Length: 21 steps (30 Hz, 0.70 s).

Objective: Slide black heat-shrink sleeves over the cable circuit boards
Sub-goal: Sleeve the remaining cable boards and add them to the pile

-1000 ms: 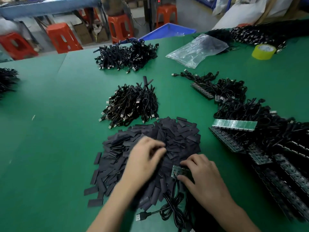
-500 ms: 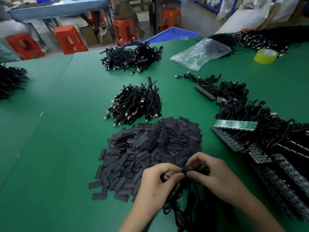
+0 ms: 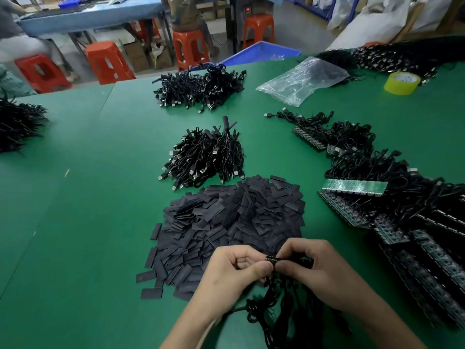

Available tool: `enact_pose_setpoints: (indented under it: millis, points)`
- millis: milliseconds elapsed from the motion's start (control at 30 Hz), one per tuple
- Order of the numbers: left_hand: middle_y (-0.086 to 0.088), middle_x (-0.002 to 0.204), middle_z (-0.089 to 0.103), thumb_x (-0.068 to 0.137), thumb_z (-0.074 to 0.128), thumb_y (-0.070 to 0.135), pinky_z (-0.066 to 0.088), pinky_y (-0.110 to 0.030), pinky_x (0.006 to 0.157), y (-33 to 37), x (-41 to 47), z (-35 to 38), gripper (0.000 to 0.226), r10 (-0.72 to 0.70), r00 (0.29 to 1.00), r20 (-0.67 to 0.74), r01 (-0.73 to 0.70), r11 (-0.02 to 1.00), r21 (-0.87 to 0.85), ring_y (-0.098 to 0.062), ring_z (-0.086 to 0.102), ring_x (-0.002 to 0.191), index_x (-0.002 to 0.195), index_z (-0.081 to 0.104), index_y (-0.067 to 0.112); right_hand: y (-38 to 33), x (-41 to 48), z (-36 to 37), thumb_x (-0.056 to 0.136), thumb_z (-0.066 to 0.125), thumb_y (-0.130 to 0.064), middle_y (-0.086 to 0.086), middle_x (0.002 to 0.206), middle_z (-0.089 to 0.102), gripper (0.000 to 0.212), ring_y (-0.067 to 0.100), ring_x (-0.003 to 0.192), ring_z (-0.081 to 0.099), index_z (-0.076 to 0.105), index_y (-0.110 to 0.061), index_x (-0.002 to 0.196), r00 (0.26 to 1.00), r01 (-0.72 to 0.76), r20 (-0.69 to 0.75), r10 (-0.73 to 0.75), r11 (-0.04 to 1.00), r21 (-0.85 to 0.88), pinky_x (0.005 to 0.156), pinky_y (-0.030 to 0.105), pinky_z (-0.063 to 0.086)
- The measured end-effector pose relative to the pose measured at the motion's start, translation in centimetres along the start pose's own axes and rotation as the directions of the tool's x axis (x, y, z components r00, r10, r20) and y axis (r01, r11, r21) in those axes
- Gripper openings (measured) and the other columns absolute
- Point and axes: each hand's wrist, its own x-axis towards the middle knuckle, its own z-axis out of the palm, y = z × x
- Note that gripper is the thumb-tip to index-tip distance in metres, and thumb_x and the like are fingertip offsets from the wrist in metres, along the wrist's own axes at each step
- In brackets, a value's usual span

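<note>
Right now the left hand [image 3: 234, 275] and right hand [image 3: 324, 270] meet tip to tip. The fingers [image 3: 263, 268] of both are curled tight and pinch one small circuit board [image 3: 273, 259] between them. Whether a sleeve is on it I cannot tell, since the thumbs cover most of it. Its black cable [image 3: 266, 316] hangs in loops just below the fingers, toward the wrists. Just beyond the fingers spreads the loose heap of flat black heat-shrink sleeves [image 3: 234, 217] on the green bench [image 3: 88, 222]. Farther out past that heap lies a bundle of cables [image 3: 206, 154]. To the right of the fingers, green boards [image 3: 352, 187] with tangled leads run along the bench. Well beyond them sit a clear plastic bag [image 3: 302, 79] and a yellow tape roll [image 3: 401, 83].
</note>
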Motion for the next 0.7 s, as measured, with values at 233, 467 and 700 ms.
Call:
enact_pose_setpoints:
  millis: [233,467,700]
  points:
    - [-0.011,0.071,0.072,0.079,0.082,0.011,0.050,-0.017,0.055,0.2,0.0,-0.1,0.009,-0.086,0.993,0.084,0.100,0.978,-0.183,-0.011,0.065,0.056,0.083,0.077,0.004,0.2,0.4,-0.4,0.091,0.077,-0.026,-0.003,0.077,0.070,0.011,0.006,0.072,0.062,0.072,-0.028,0.081,0.996,-0.038,0.080,0.030,0.994,0.100,0.068,0.018,0.047]
    - [-0.013,0.080,0.076,0.073,0.088,0.021,0.055,-0.019,0.062,-0.1,-0.1,0.4,0.020,-0.143,0.985,0.093,0.165,0.941,-0.296,-0.015,0.071,0.068,0.084,0.079,0.008,0.6,0.7,-0.6,0.089,0.077,-0.026,-0.002,0.077,0.071,0.007,0.007,0.073,0.064,0.074,-0.025,0.082,0.991,-0.070,0.123,0.043,0.973,0.222,0.069,0.020,0.048]
    - [-0.008,0.073,0.074,0.069,0.083,0.025,0.053,-0.017,0.062,1.6,-0.5,-0.7,0.016,0.026,0.987,-0.159,-0.046,0.991,-0.125,-0.008,0.065,0.061,0.080,0.080,0.014,1.5,0.7,-3.8,0.092,0.074,-0.034,-0.008,0.084,0.074,0.009,0.005,0.077,0.067,0.073,-0.033,0.083,0.965,-0.192,0.146,0.220,0.965,-0.180,0.079,0.031,0.056]
